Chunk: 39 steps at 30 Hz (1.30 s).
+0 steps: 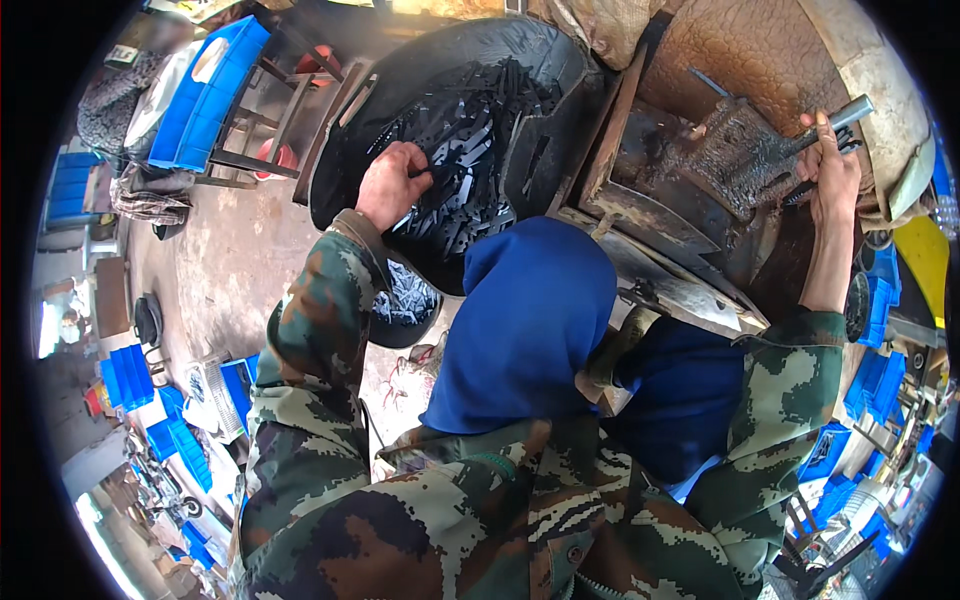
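My left hand [392, 184] reaches into a large black basin [540, 60] heaped with several flat black metal strips [470, 130]; its fingers are curled on the strips at the near edge of the heap. My right hand [830, 170] is up at the right, closed around the grey metal lever handle [848, 112] of a dark, greasy press machine [720, 160]. Both forearms wear camouflage sleeves. Blue cloth covers my knees [530, 320] below the basin.
A smaller black bowl of strips [405, 305] sits beside my left knee. Blue plastic crates [205, 90] lie on a metal stand at the upper left, more crates [150, 400] along the left and right rims. A worn sack [760, 50] lies behind the machine.
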Each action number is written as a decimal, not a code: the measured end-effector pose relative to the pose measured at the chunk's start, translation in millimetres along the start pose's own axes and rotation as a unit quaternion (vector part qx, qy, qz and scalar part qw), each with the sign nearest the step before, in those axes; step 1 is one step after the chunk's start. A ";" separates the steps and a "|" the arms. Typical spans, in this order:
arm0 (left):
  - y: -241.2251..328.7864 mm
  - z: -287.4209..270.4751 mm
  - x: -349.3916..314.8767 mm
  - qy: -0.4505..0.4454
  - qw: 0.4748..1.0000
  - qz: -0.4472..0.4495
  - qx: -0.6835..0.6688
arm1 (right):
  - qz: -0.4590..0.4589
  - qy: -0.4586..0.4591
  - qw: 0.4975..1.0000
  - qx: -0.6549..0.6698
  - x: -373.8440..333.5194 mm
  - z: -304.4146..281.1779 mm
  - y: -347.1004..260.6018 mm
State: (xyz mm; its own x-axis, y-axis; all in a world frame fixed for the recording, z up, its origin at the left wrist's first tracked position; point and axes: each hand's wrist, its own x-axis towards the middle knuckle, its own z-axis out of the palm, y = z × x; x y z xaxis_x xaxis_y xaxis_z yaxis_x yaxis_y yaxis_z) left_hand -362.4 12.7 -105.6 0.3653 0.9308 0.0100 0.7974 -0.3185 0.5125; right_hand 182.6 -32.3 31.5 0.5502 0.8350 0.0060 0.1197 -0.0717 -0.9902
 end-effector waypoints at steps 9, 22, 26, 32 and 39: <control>-13.4 12.2 8.1 0.008 0.978 -0.075 -0.193 | 0.002 -0.002 1.000 0.003 1.0 -1.8 3.1; 96.8 -51.4 25.8 0.113 0.837 -0.026 -0.535 | -0.002 0.047 0.999 -0.007 -10.6 14.7 -7.5; 190.3 -41.7 40.1 0.002 0.819 0.050 -0.572 | -0.005 0.051 0.999 -0.009 -9.0 12.7 -6.1; 334.3 -2.8 83.6 -0.115 0.805 0.173 -0.555 | -0.034 0.020 0.999 -0.023 16.4 -14.6 25.7; 396.9 55.1 122.2 0.013 0.795 0.168 -0.583 | -0.071 0.099 0.991 -0.060 -5.4 13.8 7.0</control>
State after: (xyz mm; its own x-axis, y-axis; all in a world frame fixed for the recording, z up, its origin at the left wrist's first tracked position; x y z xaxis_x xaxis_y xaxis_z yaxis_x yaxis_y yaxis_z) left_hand 25.2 -9.8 51.8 0.4415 0.8365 0.3246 -0.3353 -0.1817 0.9244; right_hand 169.0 -29.8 22.7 0.6710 0.7185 0.1828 0.2980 -0.0355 -0.9539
